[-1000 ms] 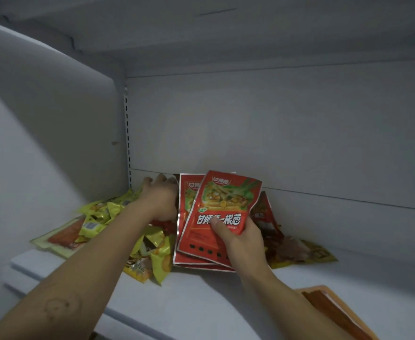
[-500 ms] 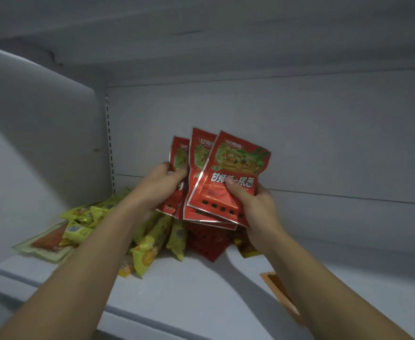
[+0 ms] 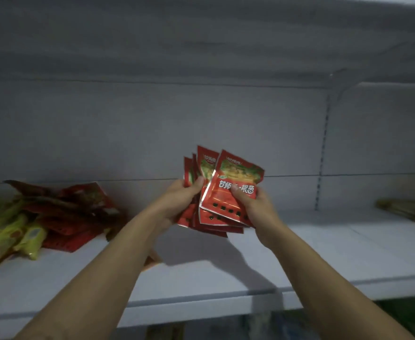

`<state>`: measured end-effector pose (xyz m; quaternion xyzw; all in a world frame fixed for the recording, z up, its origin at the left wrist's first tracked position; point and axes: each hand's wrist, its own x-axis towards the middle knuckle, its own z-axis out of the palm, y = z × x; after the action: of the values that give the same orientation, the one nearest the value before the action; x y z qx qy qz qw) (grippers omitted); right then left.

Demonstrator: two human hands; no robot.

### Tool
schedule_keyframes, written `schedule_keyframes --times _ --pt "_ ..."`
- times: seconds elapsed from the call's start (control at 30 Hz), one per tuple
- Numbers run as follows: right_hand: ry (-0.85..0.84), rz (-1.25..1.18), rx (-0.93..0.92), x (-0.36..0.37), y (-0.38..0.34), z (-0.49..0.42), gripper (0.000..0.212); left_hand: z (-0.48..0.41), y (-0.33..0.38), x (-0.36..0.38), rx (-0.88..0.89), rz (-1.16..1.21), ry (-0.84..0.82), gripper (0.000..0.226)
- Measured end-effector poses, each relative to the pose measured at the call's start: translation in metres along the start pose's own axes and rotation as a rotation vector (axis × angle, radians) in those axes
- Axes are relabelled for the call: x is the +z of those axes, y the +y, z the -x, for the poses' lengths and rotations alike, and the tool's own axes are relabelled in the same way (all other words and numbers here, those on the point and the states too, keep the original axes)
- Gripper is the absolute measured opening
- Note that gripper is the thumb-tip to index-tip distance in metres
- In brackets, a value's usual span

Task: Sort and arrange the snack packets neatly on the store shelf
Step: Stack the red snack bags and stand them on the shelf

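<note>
Both hands hold a fan of red packets [image 3: 220,202] above the shelf [image 3: 324,253]. The left hand [image 3: 179,202] has its grip curled round the fan's left edge. The right hand [image 3: 257,207] pinches the front packet, thumb on its face. A heap of red and yellow packets [image 3: 61,217] lies on the shelf's left.

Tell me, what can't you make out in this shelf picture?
Head view, the only one:
1. Red packets: their count; the front one covers the rest, held between the left hand and right hand.
2. Pile at left: print blurred, and the left edge cuts it off.
3. Yellowish things at far right: blurred, cut by the right edge.
4. Orange thing on the shelf: mostly hidden under the left forearm.
</note>
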<state>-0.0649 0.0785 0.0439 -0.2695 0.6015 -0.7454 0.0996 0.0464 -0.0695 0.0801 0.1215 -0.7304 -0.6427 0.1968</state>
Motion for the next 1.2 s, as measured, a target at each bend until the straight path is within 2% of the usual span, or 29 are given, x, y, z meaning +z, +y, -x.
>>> schedule_keyframes --times 0.1,0.2,0.3,0.43,0.57,0.67,0.83,1.0,1.1,1.17,1.2 --pt "0.004 0.062 -0.001 -0.061 -0.007 0.02 0.036 0.0 -0.001 0.063 0.022 -0.03 -0.028 0.029" --pt "0.023 0.09 0.012 -0.116 -0.014 0.04 0.03 0.002 0.001 0.126 0.021 -0.026 -0.099 0.037" --pt "0.098 0.134 0.022 -0.166 -0.023 0.059 0.037 0.01 0.005 0.185 -0.022 0.006 -0.228 0.048" --pt "0.216 0.186 0.0 -0.225 -0.035 0.085 0.05 0.022 0.01 0.249 0.03 0.002 -0.37 0.053" --pt "0.287 0.207 -0.008 -0.268 -0.051 0.107 0.039 0.022 0.006 0.3 0.011 0.04 -0.419 0.059" --pt "0.284 0.241 0.025 -0.285 -0.061 0.119 0.042 0.021 0.001 0.325 0.002 0.096 -0.414 0.053" --pt "0.275 0.176 0.061 -0.315 -0.063 0.129 0.074 0.019 -0.002 0.344 0.014 0.227 -0.427 0.065" --pt "0.182 0.036 0.145 -0.316 -0.042 0.127 0.063 0.007 -0.007 0.35 0.004 0.257 -0.481 0.065" --pt "0.343 0.1 0.058 -0.31 -0.043 0.11 0.062 -0.006 -0.008 0.347 0.019 0.147 -0.471 0.056" --pt "0.454 0.217 0.007 -0.302 -0.049 0.091 0.06 -0.019 -0.01 0.344 0.072 0.021 -0.362 0.058" --pt "0.5 0.292 -0.032 -0.297 -0.052 0.08 0.061 -0.027 -0.011 0.343 0.122 -0.077 -0.27 0.068"
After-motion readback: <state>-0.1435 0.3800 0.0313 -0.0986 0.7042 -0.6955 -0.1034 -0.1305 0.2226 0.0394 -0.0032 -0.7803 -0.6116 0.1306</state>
